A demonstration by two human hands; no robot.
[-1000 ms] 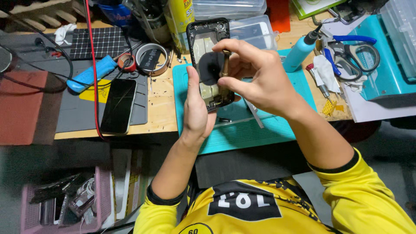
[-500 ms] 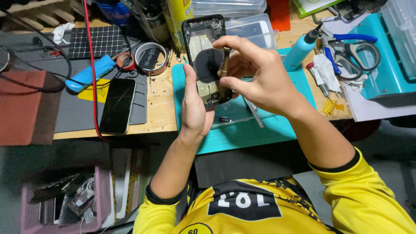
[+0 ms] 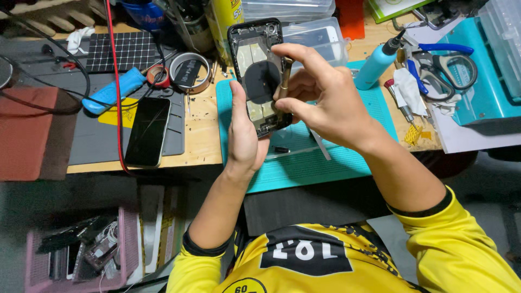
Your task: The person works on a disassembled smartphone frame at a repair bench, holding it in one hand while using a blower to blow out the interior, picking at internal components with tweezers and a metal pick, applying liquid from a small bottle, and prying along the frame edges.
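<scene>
Glossy glass phone (image 3: 147, 132), wooden bench (image 3: 202, 130)

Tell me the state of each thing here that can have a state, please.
opened phone housing: back off, insides showing, held upright
left hand: gripping the housing's edge
right hand: pinching a small tool against the housing
black phone: flat, screen dark
scissors: closed

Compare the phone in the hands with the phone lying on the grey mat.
The held phone is opened, showing a dark round coil and inner parts; the phone on the mat shows a closed black glass face. The held one is raised in the left hand; the other lies flat, untouched. Both are slim black rectangles.
</scene>
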